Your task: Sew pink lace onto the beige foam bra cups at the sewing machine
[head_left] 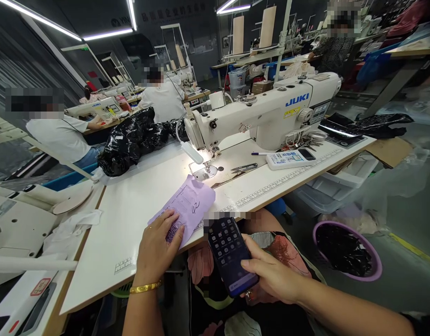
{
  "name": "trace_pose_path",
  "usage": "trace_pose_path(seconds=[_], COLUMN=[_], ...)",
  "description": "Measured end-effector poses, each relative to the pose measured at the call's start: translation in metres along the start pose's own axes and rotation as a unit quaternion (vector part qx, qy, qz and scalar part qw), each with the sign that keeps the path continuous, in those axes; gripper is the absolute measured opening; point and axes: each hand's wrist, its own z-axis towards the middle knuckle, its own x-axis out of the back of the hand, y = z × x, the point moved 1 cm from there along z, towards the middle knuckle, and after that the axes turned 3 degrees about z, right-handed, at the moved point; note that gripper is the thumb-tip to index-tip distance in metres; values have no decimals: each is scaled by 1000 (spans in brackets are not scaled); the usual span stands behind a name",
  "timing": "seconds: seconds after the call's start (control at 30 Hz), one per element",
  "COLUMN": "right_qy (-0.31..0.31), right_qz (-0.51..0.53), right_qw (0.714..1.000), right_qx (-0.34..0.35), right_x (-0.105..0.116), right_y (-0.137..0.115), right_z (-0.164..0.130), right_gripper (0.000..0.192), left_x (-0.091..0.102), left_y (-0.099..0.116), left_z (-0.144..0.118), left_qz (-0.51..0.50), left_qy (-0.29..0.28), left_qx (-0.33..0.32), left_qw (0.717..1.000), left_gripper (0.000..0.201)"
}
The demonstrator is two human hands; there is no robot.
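Observation:
My left hand (160, 245) lies on the lower left part of a purple paper slip (192, 198), thumb and fingers apart. The slip is flat on the white sewing table (120, 219), showing printed text, a QR code and a handwritten "42". In my right hand (274, 275) is a dark smartphone (230, 256), screen up with rows of app icons, held over my lap off the table's front edge. A white JUKI sewing machine (250, 116) stands just behind the slip, its needle area lit. Dark thread snips (244, 167) lie to the right of the needle plate.
A white box-like device (286, 159) and a pen (260, 153) lie under the machine's arm. Black plastic bags (130, 140) are heaped at the table's back left. A purple basin (376, 266) with black plastic stands on the floor at right. Other people work at machines behind.

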Motion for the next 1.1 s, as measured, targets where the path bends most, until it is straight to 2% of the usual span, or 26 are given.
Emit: trace_pose_path(seconds=[0.07, 0.2, 0.5, 0.7, 0.83, 0.97, 1.1], right_qy=[4, -10, 37, 7, 25, 43, 60], right_qz=[-37, -86, -33, -66, -46, 1, -13], right_qw=[999, 996, 998, 997, 998, 999, 997], right_qx=[16, 33, 37, 37, 47, 19, 52], right_x=[-2, -2, 4, 1, 1, 1, 0], right_y=[-2, -6, 2, -3, -3, 1, 1], right_z=[1, 1, 4, 3, 4, 5, 7], right_gripper=[60, 67, 45, 68, 53, 49, 42], left_x=[0, 0, 1, 2, 2, 2, 2], left_y=[0, 0, 1, 2, 2, 1, 1], left_z=[0, 1, 2, 3, 3, 4, 4], left_qz=[2, 2, -7, -11, -10, -10, -10], left_qy=[-5, -3, -3, -5, -6, -6, -2], left_qx=[3, 3, 6, 10, 10, 9, 2], left_qw=[1000, 1000, 1000, 1000, 1000, 1000, 1000], left_gripper=[45, 46, 46, 48, 47, 46, 46])
